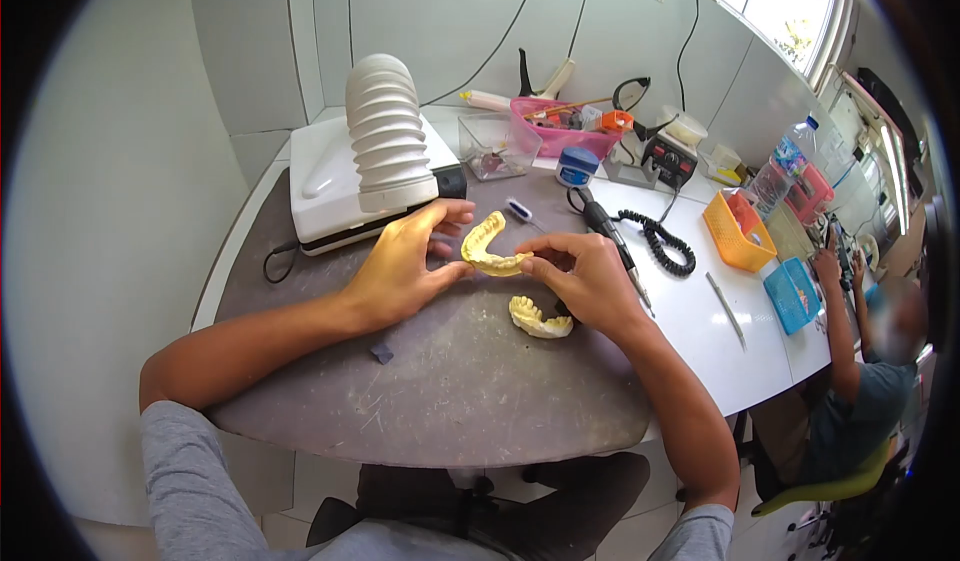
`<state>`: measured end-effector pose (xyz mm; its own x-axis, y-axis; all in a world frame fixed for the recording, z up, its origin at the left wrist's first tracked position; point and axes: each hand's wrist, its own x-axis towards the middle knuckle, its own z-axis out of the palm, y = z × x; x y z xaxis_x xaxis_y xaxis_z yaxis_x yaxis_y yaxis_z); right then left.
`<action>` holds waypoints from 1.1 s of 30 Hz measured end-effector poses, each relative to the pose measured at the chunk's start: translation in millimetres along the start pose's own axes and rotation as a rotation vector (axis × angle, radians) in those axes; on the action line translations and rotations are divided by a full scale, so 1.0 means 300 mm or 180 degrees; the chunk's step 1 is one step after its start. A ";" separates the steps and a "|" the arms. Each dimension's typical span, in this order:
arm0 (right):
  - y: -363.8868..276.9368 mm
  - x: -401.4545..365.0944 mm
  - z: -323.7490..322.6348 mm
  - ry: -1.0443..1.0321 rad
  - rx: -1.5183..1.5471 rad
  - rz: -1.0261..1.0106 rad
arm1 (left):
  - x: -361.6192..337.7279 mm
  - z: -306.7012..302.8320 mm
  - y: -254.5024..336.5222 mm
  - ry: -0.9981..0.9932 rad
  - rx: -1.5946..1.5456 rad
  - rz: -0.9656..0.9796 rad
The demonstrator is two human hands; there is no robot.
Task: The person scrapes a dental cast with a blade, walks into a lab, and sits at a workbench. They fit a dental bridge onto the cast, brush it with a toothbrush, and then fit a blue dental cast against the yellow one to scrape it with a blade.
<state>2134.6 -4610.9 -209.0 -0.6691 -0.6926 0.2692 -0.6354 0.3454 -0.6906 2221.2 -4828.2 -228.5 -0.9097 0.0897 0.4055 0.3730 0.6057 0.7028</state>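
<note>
A pale yellow dental cast [490, 251], horseshoe-shaped, is between my two hands over the grey work mat. My right hand [580, 273] pinches its right end between thumb and fingers. On the other side my left hand [405, 261] has its fingers spread, with the thumb tip at the cast's lower left edge. Whether those left fingers bear any of its weight is hard to see. Just below my right hand a second dental cast [540, 319], with a row of teeth, lies on the mat, partly near the fingers' shadow. A small dark scrap [381, 354] sits nearer me.
Behind my left hand stands a white machine [325, 176] with a ribbed hose [385, 131]. A rotary handpiece [605, 226] with coiled cord lies at right, near a blue-lidded jar [577, 166]. Baskets [738, 231] and a bottle [785, 166] are farther right. A co-worker [860, 391] sits there.
</note>
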 end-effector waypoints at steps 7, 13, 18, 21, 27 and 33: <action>0.003 -0.012 -0.041 0.0370 0.0964 0.0594 | 0.071 0.107 0.026 -0.0215 -0.2796 -0.0917; -0.004 -0.017 -0.034 0.0298 0.1330 0.0858 | 0.092 0.123 0.012 -0.0034 -0.3506 -0.0851; -0.016 -0.023 -0.019 0.0105 0.1255 0.0983 | 0.078 0.125 -0.003 0.0008 -0.3736 -0.0884; -0.018 -0.038 -0.034 0.0086 0.1089 0.0886 | 0.071 0.120 -0.010 -0.0260 -0.3842 -0.0798; -0.054 -0.035 -0.020 0.0634 0.1233 0.0656 | 0.073 0.108 0.001 -0.0349 -0.3782 -0.0885; -0.060 -0.032 0.006 0.0688 0.1184 0.0548 | 0.073 0.115 0.013 -0.0276 -0.3551 -0.0720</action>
<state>2153.2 -4611.6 -200.3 -0.8428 -0.4836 0.2362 -0.3532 0.1659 -0.9207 2196.5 -4796.6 -236.9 -0.9701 0.1485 0.1922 0.1137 -0.4213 0.8997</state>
